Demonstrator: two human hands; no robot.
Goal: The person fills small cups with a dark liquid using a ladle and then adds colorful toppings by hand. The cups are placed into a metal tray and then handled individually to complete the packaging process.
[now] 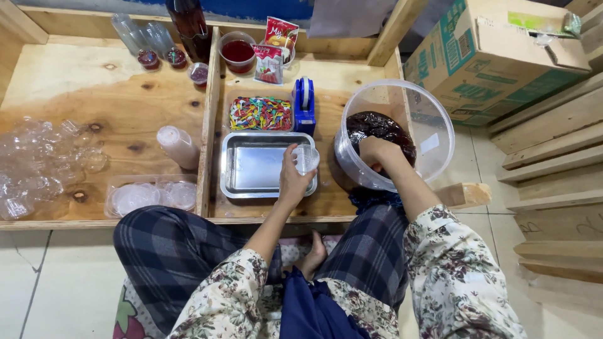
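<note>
Holding a small clear plastic cup (pixel 306 158) between its fingers, the left hand (pixel 293 179) hovers over a metal tray (pixel 251 164); the right hand (pixel 375 152) reaches into a clear tub (pixel 433 135) of dark jelly (pixel 377 125), its grip hidden, on the wooden surface (pixel 100 94)

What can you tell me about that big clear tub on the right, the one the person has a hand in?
The big clear tub is a round, see-through plastic container standing upright with no lid, at the right edge of the wooden tray, beside the metal pan. It holds a dark, glossy reddish-brown mass filling its lower part. The right hand reaches over the near rim into that mass. A pale patch shows on its far wall.
</note>
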